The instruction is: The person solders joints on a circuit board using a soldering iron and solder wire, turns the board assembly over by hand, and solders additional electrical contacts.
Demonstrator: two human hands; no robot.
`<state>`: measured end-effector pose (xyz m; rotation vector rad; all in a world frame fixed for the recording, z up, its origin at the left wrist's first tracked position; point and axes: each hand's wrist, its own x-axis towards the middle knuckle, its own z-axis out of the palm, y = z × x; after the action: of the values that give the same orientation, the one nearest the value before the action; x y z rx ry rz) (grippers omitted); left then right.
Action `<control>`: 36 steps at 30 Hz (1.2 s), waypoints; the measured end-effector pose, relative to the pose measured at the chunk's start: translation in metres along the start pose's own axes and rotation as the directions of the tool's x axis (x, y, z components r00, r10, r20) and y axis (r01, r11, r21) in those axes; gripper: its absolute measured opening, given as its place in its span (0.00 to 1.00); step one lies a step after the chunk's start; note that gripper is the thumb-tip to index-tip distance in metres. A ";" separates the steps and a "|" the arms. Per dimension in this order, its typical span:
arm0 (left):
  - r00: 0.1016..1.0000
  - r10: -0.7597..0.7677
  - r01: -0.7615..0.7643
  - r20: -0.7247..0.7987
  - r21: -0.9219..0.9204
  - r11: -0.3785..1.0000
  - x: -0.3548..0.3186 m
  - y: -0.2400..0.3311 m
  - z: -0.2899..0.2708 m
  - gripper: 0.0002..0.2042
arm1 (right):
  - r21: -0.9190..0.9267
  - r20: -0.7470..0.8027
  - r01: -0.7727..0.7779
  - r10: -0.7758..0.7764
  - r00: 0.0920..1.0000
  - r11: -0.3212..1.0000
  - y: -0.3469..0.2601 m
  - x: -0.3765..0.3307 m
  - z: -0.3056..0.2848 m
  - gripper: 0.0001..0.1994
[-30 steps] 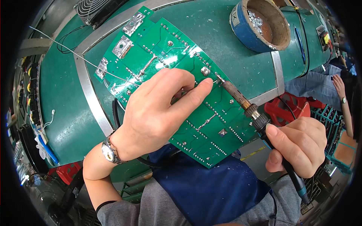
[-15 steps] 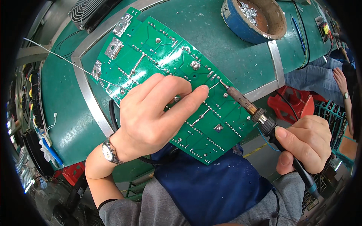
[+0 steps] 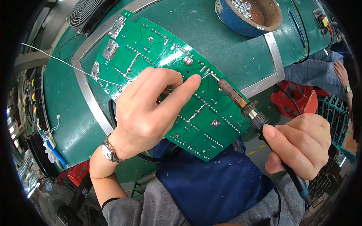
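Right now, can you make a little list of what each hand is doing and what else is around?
left hand: rests on the board, feeding thin solder wire toward the iron's tip
right hand: grips the soldering iron by its handle
tip: touches the board near its upper edge
board: green, solder side up, overhanging the near edge of the green table
bowl: blue, solder scraps inside, at the back
fan: far left corner
wrist: watch on the left

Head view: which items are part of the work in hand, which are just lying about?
In use: green circuit board; thin solder wire in left hand; dark-handled soldering iron in right hand.

Lying about: blue round bowl holding metal scraps; grey fan grille; red plastic stool.
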<state>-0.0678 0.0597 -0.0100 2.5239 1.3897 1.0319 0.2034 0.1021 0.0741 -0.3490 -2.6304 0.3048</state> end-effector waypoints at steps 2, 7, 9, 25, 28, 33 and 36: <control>1.000 -0.017 0.016 0.022 0.018 1.000 0.000 0.003 -0.002 0.21 | -0.011 0.020 0.002 -0.001 1.000 1.000 0.001 0.000 -0.002 0.12; 0.999 -0.024 0.024 -0.032 0.010 1.000 -0.001 0.007 -0.003 0.19 | -0.022 0.005 0.025 -0.025 1.000 0.999 0.006 0.000 0.001 0.13; 0.998 -0.056 0.056 -0.003 0.004 0.998 -0.004 0.014 -0.008 0.18 | -0.003 0.006 0.008 -0.008 1.000 1.000 0.007 -0.001 0.000 0.13; 0.961 -0.275 0.277 0.036 -0.134 0.951 -0.002 0.041 0.001 0.15 | 0.070 -0.010 -0.167 0.168 0.986 0.983 -0.002 -0.027 -0.009 0.14; 0.954 -0.292 0.299 0.074 -0.123 0.946 -0.003 0.041 0.002 0.15 | 0.092 -0.012 -0.119 0.121 0.993 0.989 0.002 -0.026 -0.010 0.13; 0.973 -0.227 0.223 -0.027 -0.119 0.968 -0.003 0.036 0.009 0.15 | 0.098 -0.035 -0.058 0.061 0.997 0.993 0.003 -0.024 -0.008 0.13; 0.976 -0.218 0.215 -0.018 -0.112 0.970 -0.002 0.036 0.010 0.15 | 0.042 -0.051 -0.046 0.048 0.998 0.998 -0.002 -0.022 -0.002 0.12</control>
<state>-0.0367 0.0392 -0.0053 2.2297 1.5310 1.0756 0.2232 0.0939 0.0674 -0.4007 -2.5640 0.3595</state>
